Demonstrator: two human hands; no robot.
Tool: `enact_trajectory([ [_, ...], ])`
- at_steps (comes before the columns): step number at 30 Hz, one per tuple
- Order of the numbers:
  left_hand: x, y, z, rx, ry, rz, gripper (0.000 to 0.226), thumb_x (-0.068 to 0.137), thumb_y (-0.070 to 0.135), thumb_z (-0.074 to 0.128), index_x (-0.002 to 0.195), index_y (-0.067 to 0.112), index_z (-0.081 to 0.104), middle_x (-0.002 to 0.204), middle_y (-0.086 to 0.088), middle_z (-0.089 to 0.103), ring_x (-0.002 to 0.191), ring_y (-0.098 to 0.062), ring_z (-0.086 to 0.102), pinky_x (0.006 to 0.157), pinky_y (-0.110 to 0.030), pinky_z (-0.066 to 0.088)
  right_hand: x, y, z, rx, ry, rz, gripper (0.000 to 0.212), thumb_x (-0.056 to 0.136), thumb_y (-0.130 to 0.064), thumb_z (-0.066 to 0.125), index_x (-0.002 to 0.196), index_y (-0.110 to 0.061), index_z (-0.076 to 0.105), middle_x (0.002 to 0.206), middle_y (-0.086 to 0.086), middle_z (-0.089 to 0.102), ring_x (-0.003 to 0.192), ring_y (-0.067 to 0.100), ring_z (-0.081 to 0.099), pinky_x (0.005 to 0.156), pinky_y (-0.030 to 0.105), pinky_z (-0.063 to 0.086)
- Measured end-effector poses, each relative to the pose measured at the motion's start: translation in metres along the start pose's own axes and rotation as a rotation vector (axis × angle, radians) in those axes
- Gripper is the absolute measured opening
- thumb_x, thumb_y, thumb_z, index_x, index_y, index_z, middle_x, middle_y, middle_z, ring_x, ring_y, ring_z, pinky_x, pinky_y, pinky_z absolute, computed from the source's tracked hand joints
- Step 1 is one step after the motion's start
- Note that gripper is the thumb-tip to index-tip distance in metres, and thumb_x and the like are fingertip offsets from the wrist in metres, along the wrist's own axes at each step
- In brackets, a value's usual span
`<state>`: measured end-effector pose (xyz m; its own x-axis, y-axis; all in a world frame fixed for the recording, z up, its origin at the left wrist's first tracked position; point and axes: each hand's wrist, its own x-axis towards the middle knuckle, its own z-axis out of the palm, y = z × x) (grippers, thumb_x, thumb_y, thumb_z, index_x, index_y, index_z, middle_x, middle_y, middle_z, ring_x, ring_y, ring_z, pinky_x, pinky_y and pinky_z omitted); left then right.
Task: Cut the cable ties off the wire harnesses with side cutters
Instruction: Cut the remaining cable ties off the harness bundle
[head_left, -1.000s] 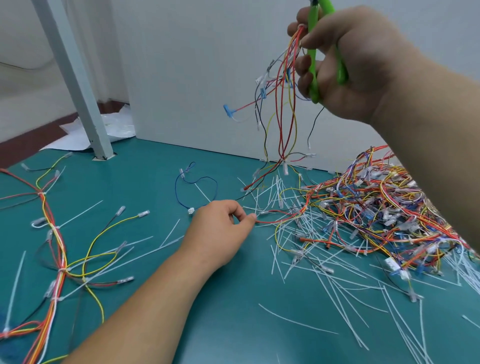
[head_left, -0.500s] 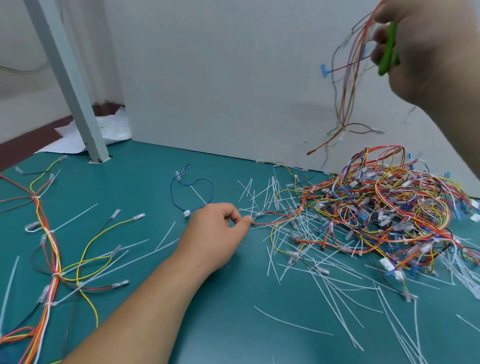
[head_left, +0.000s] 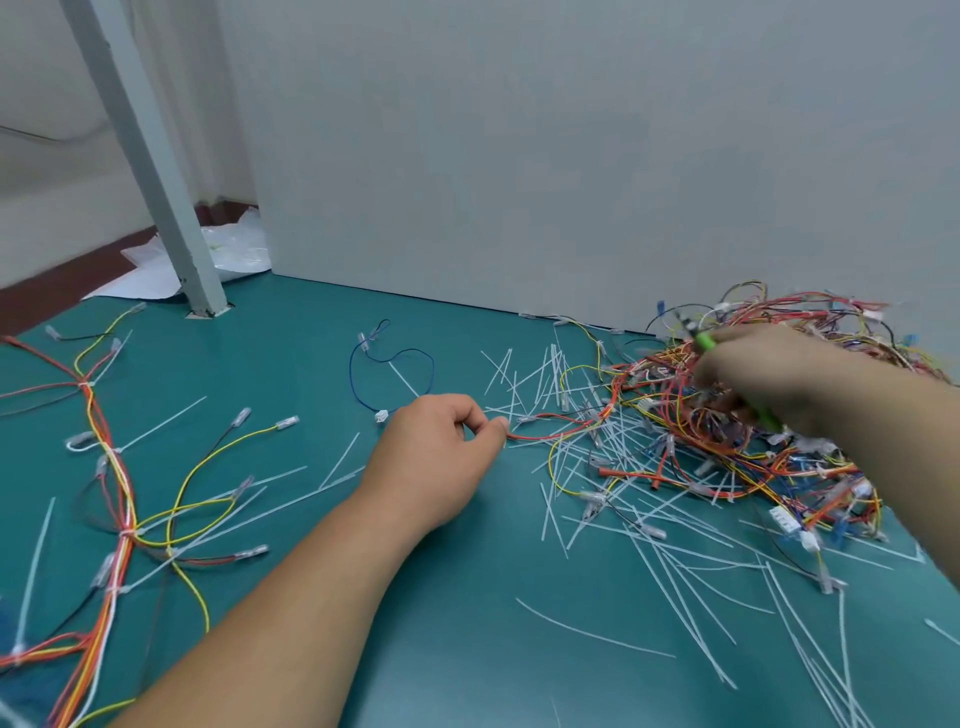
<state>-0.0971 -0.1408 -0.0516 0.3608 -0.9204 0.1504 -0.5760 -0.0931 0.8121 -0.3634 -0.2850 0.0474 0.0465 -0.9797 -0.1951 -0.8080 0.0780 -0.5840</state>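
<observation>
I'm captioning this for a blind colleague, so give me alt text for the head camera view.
A blurred right hand holds green cutters over a wire pile at the right of a teal table. The left hand pinches the end of a red wire from the pile. Cut white ties litter the table; a tied harness lies at left.

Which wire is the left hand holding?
The red wire, its end pinched in the left hand's fingers, trailing right into the tangled pile. The blue wire loop behind that hand lies untouched; the right hand grips the green side cutters.

Bright even light, soft faint shadows, motion blur at right, wide-angle edge bending
</observation>
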Motion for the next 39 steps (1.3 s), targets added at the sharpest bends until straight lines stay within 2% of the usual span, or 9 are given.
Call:
enact_trajectory([
  [3,0.0,0.0,0.001,0.005,-0.006,0.002,0.034,0.09,0.048,0.065,0.07,0.021,0.063,0.041,0.008,0.035,0.042,-0.012,0.031,0.048,-0.024,0.026,-0.007,0.004,0.007,-0.008,-0.029,-0.045,0.017,0.088,-0.006,0.063,0.101,-0.016,0.065,0.091,0.028,0.066,0.067,0.03,0.059,0.053,0.037,0.045],
  [6,-0.001,-0.001,0.001,-0.009,-0.014,-0.002,0.034,0.091,0.047,0.065,0.069,0.021,0.062,0.041,0.008,0.035,0.042,-0.012,0.03,0.049,-0.025,0.027,-0.007,-0.001,-0.003,0.063,0.094,-0.129,0.017,0.086,-0.01,0.069,0.093,-0.025,0.067,0.088,0.021,0.069,0.069,0.03,0.062,0.059,0.041,0.047],
  [12,-0.001,-0.002,0.003,-0.023,-0.026,-0.004,0.035,0.091,0.048,0.065,0.069,0.021,0.06,0.041,0.007,0.035,0.042,-0.013,0.03,0.05,-0.026,0.028,-0.018,-0.028,-0.017,0.455,0.302,-0.283,0.043,0.086,-0.009,0.068,0.124,-0.03,0.069,0.08,0.008,0.061,0.054,0.017,0.056,0.051,0.032,0.042],
  [14,0.0,-0.002,0.003,-0.022,-0.021,-0.005,0.035,0.09,0.048,0.065,0.068,0.022,0.06,0.042,0.007,0.035,0.042,-0.013,0.03,0.05,-0.026,0.028,-0.034,-0.038,-0.006,0.574,0.262,-0.339,0.037,0.09,-0.007,0.065,0.122,-0.025,0.069,0.084,0.007,0.063,0.052,0.012,0.06,0.053,0.033,0.045],
  [19,0.001,-0.003,0.002,0.001,0.003,-0.01,0.034,0.089,0.05,0.063,0.067,0.024,0.059,0.04,0.008,0.038,0.04,-0.011,0.034,0.048,-0.023,0.026,-0.081,-0.046,0.063,0.858,0.033,-0.389,0.007,0.097,-0.015,0.066,0.101,-0.017,0.071,0.067,0.001,0.059,0.054,0.016,0.056,0.047,0.026,0.045],
  [24,0.003,-0.004,0.0,0.019,0.057,0.007,0.03,0.086,0.052,0.061,0.068,0.029,0.059,0.042,0.008,0.042,0.041,-0.011,0.037,0.046,-0.023,0.025,-0.107,-0.035,0.15,1.118,-0.121,-0.302,0.019,0.087,-0.02,0.068,0.106,-0.016,0.067,0.066,0.0,0.053,0.054,0.016,0.049,0.046,0.026,0.04],
  [32,0.0,0.002,-0.01,0.111,0.186,0.042,0.024,0.089,0.048,0.059,0.074,0.028,0.059,0.05,0.003,0.048,0.051,-0.013,0.046,0.047,-0.026,0.03,-0.104,-0.022,0.184,1.085,-0.265,-0.322,0.028,0.083,-0.027,0.066,0.109,-0.017,0.069,0.071,0.004,0.054,0.057,0.02,0.05,0.049,0.029,0.04],
  [36,-0.01,0.018,-0.024,0.231,0.207,0.113,0.021,0.092,0.047,0.056,0.08,0.031,0.06,0.06,0.006,0.052,0.062,-0.013,0.054,0.054,-0.029,0.045,-0.102,-0.022,0.183,1.161,-0.27,-0.32,0.011,0.095,-0.013,0.062,0.099,-0.019,0.07,0.07,0.003,0.053,0.056,0.018,0.049,0.047,0.028,0.04],
  [39,-0.015,0.029,-0.042,0.392,0.175,0.13,0.021,0.091,0.051,0.056,0.085,0.032,0.063,0.069,0.011,0.056,0.074,-0.016,0.059,0.059,-0.031,0.047,-0.104,-0.021,0.186,1.08,-0.233,-0.391,0.017,0.101,-0.005,0.054,0.105,-0.016,0.068,0.068,0.003,0.054,0.058,0.021,0.051,0.049,0.029,0.043],
])
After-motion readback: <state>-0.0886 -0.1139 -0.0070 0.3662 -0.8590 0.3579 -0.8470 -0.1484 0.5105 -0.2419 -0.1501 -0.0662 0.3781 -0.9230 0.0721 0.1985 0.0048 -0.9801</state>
